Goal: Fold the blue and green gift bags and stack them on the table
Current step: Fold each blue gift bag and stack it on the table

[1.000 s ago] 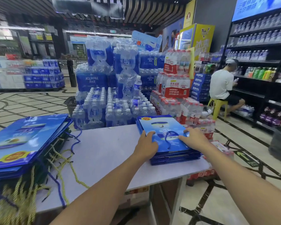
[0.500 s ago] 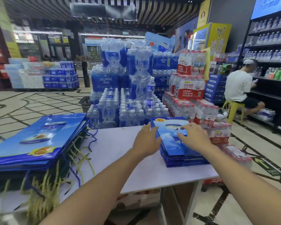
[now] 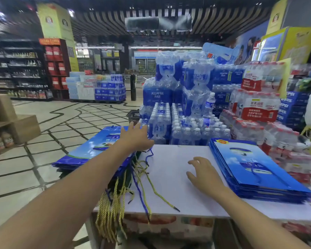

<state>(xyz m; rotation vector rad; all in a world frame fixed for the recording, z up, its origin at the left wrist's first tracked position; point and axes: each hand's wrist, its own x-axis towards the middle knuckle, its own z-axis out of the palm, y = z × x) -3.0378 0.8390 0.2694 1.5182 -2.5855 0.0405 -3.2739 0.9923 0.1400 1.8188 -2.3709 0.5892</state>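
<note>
A neat stack of folded blue gift bags (image 3: 253,169) lies on the right side of the white table (image 3: 171,186). On the table's left edge sits a thicker pile of blue and dark green bags (image 3: 90,153), its gold and blue cord handles (image 3: 122,198) hanging over the front. My left hand (image 3: 135,137) stretches out flat over the far right corner of that pile, fingers straight. My right hand (image 3: 203,171) hovers just above the bare tabletop, left of the folded stack, fingers spread and loosely bent, holding nothing.
Shrink-wrapped packs of water bottles (image 3: 183,114) are stacked high right behind the table. Red-labelled bottle packs (image 3: 258,108) stand at the back right. Wooden crates (image 3: 9,121) sit on the tiled floor at the left.
Both hands left the folded stack on the right. My left hand swung over to the left pile and my right hand drew back over the bare table. The view turned left.
</note>
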